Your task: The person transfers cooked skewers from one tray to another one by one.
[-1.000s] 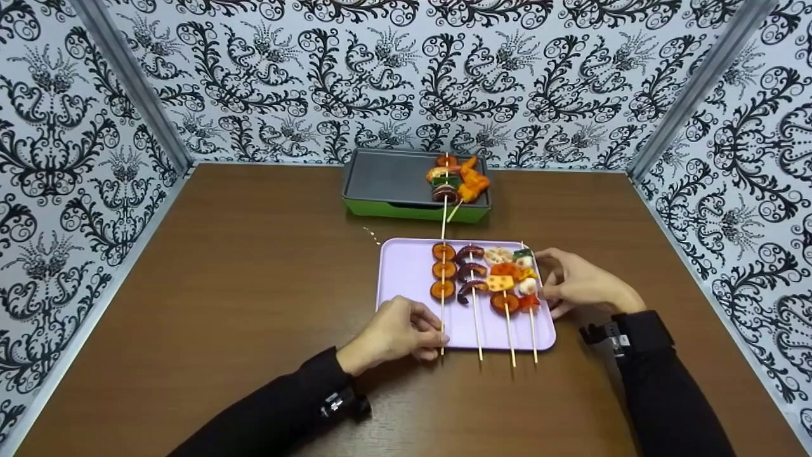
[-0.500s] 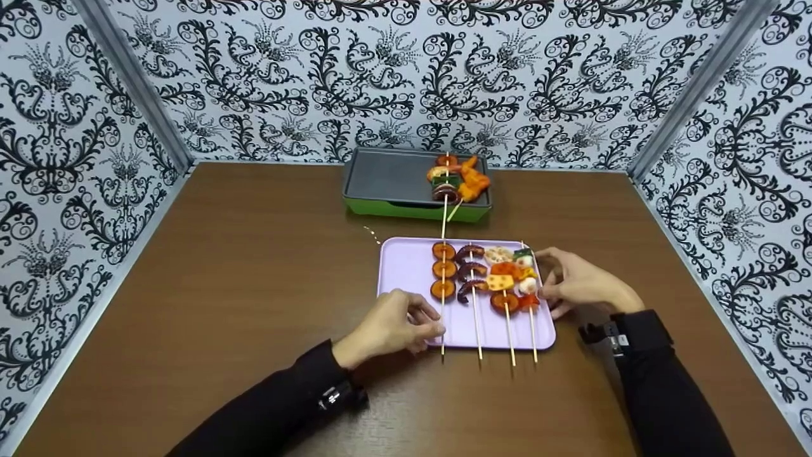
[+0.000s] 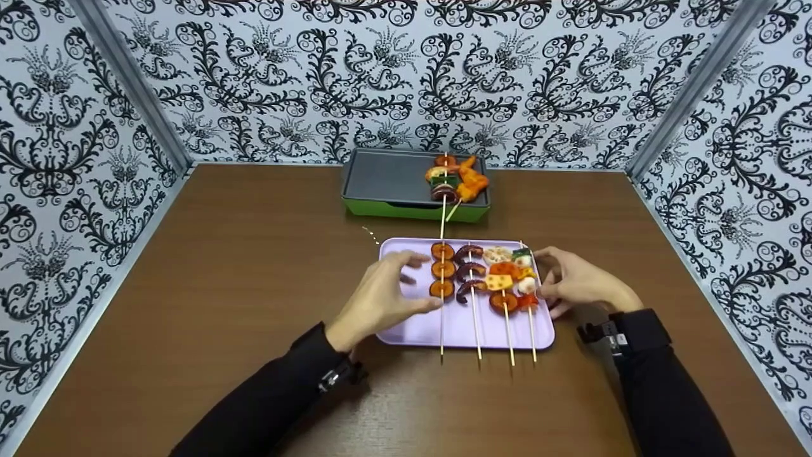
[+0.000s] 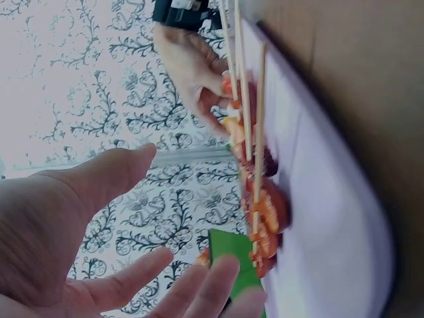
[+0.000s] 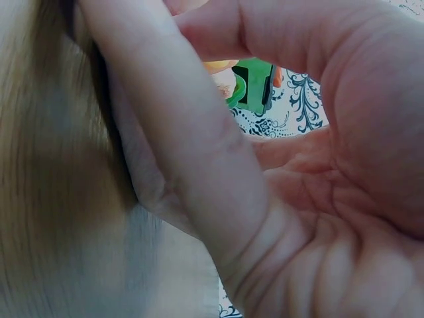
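A pale purple tray (image 3: 406, 320) lies on the table, bearing several toy food skewers. On its left part, a skewer of round orange-brown slices (image 3: 442, 270) lies nearest my left hand (image 3: 380, 295). That hand hovers over the tray's left side, fingers and thumb spread, thumb tip right by the stick; in the left wrist view its fingers are apart and hold nothing. Beside that skewer are one with dark curled pieces (image 3: 471, 273) and two mixed ones, including a cheese-like piece (image 3: 500, 283). My right hand (image 3: 580, 282) grips the tray's right edge with curled fingers.
Behind the tray stands a green grill box with a grey top (image 3: 393, 178). On its right side lie a mixed skewer (image 3: 444, 181) and an orange wing-shaped piece on a stick (image 3: 472, 181). Patterned walls (image 3: 393, 76) enclose the brown table (image 3: 254, 266).
My left hand has let go of the lower end of the leftmost stick, moved up and left, and spread its fingers. The right hand and the tray stay in place.
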Motion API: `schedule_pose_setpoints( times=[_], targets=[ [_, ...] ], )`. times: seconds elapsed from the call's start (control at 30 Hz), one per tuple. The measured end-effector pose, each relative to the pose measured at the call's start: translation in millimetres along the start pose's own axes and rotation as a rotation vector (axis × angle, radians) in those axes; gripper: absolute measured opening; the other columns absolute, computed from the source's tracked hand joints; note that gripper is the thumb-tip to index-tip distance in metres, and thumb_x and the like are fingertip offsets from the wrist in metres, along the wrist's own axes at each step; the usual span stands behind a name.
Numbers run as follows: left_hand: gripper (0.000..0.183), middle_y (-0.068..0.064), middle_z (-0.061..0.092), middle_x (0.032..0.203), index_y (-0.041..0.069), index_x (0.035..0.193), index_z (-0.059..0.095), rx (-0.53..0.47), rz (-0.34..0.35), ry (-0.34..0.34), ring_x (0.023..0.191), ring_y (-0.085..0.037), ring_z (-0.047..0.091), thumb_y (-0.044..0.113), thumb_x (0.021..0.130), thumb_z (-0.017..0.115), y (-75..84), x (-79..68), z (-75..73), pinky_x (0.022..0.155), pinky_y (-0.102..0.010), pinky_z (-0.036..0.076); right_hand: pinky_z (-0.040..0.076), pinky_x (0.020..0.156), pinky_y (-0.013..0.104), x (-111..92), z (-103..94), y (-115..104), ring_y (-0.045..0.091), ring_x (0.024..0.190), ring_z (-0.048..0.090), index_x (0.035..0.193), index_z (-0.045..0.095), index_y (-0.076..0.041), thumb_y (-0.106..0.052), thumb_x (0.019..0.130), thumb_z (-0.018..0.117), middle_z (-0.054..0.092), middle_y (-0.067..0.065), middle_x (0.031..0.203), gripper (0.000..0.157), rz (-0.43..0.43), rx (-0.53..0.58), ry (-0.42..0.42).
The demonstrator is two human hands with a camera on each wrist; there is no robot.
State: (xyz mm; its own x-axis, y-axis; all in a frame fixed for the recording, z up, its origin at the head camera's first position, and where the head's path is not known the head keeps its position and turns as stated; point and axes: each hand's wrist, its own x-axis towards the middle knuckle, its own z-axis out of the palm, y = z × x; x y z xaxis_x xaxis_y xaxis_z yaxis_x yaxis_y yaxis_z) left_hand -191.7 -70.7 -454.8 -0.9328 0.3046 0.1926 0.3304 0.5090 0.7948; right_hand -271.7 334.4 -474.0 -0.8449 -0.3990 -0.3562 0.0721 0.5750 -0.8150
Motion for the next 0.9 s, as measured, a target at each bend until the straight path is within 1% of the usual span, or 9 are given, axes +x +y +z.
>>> schedule_pose_setpoints(
  times=[0.07, 0.17, 0.3, 0.43, 0.53, 0.7, 0.83, 0.9],
  targets=[
    [0.081, -0.019, 0.074, 0.152, 0.008, 0.155, 0.070, 0.013, 0.013, 0.033, 0.127, -0.038, 0.079, 0.034, 0.087, 0.105, 1.5, 4.1, -1.6, 0.112, -0.057, 0.066, 0.076, 0.073, 0.045, 0, 0.2, 0, 0.027, 0.087, 0.075, 0.176, 0.027, 0.006, 0.002, 0.100, 0.078, 0.069, 0.019, 0.104, 0.091, 0.002, -0.001, -0.001],
    [0.092, -0.018, 0.068, 0.157, 0.015, 0.162, 0.065, 0.022, -0.004, 0.059, 0.136, -0.041, 0.071, 0.040, 0.084, 0.108, 3.4, 11.8, -3.0, 0.116, -0.060, 0.062, 0.077, 0.074, 0.045, 1, 0.1, 0, 0.027, 0.087, 0.075, 0.176, 0.027, 0.005, 0.003, 0.100, 0.078, 0.068, 0.019, 0.104, 0.092, 0.009, 0.009, 0.001],
    [0.103, -0.017, 0.062, 0.163, 0.021, 0.170, 0.059, 0.020, -0.038, 0.073, 0.143, -0.041, 0.064, 0.043, 0.082, 0.109, 3.7, 25.1, -3.0, 0.120, -0.060, 0.060, 0.077, 0.073, 0.045, 1, -0.3, 0, 0.027, 0.086, 0.074, 0.176, 0.026, 0.006, 0.003, 0.099, 0.078, 0.068, 0.017, 0.103, 0.093, 0.008, 0.009, 0.004],
    [0.111, -0.018, 0.058, 0.168, 0.023, 0.175, 0.053, 0.024, -0.058, 0.083, 0.150, -0.037, 0.061, 0.042, 0.082, 0.109, 3.9, 39.6, -1.6, 0.130, -0.060, 0.055, 0.076, 0.072, 0.045, 1, -0.2, 0, 0.026, 0.085, 0.075, 0.176, 0.026, 0.006, 0.002, 0.099, 0.079, 0.069, 0.017, 0.102, 0.093, 0.005, 0.003, 0.007],
    [0.115, -0.018, 0.055, 0.170, 0.025, 0.177, 0.049, 0.020, -0.081, 0.080, 0.154, -0.038, 0.059, 0.044, 0.081, 0.110, 5.6, 51.2, 0.5, 0.134, -0.063, 0.051, 0.076, 0.072, 0.044, 1, -0.4, -1, 0.025, 0.083, 0.075, 0.176, 0.027, 0.005, 0.002, 0.099, 0.079, 0.069, 0.017, 0.102, 0.093, 0.014, 0.005, 0.011],
    [0.116, -0.019, 0.050, 0.176, 0.028, 0.179, 0.047, 0.008, -0.129, 0.069, 0.159, -0.042, 0.056, 0.048, 0.082, 0.108, 8.0, 69.5, 5.8, 0.134, -0.066, 0.050, 0.076, 0.071, 0.044, 1, -0.9, 0, 0.025, 0.082, 0.075, 0.175, 0.027, 0.004, 0.002, 0.101, 0.078, 0.070, 0.017, 0.102, 0.090, 0.017, -0.005, 0.015],
    [0.115, -0.019, 0.050, 0.175, 0.029, 0.179, 0.046, 0.005, -0.166, 0.059, 0.157, -0.041, 0.057, 0.048, 0.084, 0.107, 6.4, 81.9, 12.5, 0.133, -0.065, 0.052, 0.076, 0.071, 0.044, 1, -0.6, 1, 0.025, 0.082, 0.075, 0.175, 0.028, 0.003, 0.002, 0.101, 0.078, 0.069, 0.017, 0.102, 0.089, 0.019, -0.003, 0.017],
    [0.115, -0.021, 0.052, 0.173, 0.028, 0.179, 0.046, 0.001, -0.173, 0.057, 0.154, -0.042, 0.059, 0.047, 0.084, 0.107, 4.6, 87.7, 15.9, 0.130, -0.065, 0.054, 0.076, 0.072, 0.044, 0, -0.1, 1, 0.025, 0.083, 0.076, 0.175, 0.027, 0.004, 0.002, 0.102, 0.077, 0.069, 0.016, 0.102, 0.089, 0.012, 0.002, 0.013]
  ],
)
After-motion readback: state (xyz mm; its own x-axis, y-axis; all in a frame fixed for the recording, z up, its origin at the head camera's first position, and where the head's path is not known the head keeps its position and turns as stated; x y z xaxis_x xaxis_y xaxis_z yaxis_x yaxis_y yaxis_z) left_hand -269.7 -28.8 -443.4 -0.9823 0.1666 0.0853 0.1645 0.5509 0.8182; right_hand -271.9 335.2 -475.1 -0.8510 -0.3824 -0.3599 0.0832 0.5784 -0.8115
